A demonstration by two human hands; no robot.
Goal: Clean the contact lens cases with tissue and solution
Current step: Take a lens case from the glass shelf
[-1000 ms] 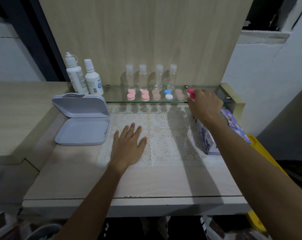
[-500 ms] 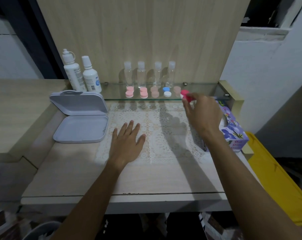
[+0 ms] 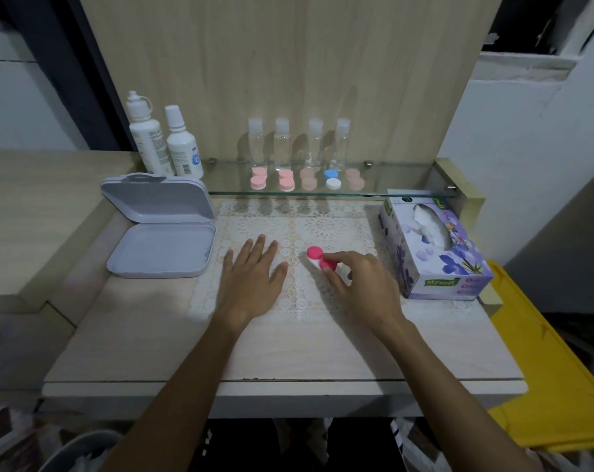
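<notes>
**Right hand pinches the hot-pink lens case on the lace mat**

The right hand (image 3: 360, 284) grips one cap of the hot-pink lens case (image 3: 317, 257) between thumb and curled fingers, the case lying on the lace mat (image 3: 322, 226) near its middle. The left hand (image 3: 253, 281) rests flat on the mat just beside it, fingers straight and spread, holding nothing.

To the right stands a purple tissue box (image 3: 431, 247) with a tissue poking from its slot. Behind, on the glass shelf (image 3: 391, 185), sit 5 more lens cases (image 3: 307, 180), 4 pinkish and 1 blue-and-white, in front of 4 small clear bottles (image 3: 297, 144). 2 white solution bottles (image 3: 166, 144) stand at the shelf's left end. A grey hinged box (image 3: 161, 243) lies open left of the mat.
</notes>
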